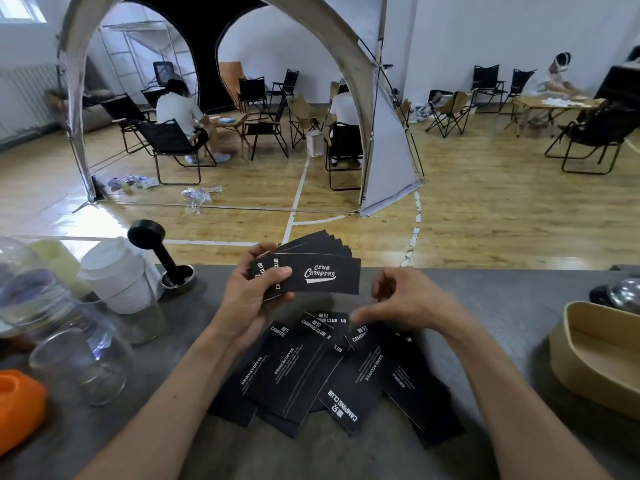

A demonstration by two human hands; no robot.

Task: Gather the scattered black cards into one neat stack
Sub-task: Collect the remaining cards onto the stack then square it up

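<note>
Loose cards (332, 372) lie overlapping on the bench (485, 292), between both forearms. Cups (117, 282) and jars (79, 362) stand left; a tray (595, 358) sits right. A held fan of cards (311, 271) hangs above the pile.

One head-worn camera looks forward and down, close over the grey counter (485, 299), with the wide hall floor (485, 209) stretching beyond.

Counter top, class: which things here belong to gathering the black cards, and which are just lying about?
Belong to the job:
- fanned cards in the left hand
- scattered cards on the counter
- right hand, empty, above them

Just lying about:
- paper cups
- glass jar
- black tamper
- beige tray
- orange object
</note>
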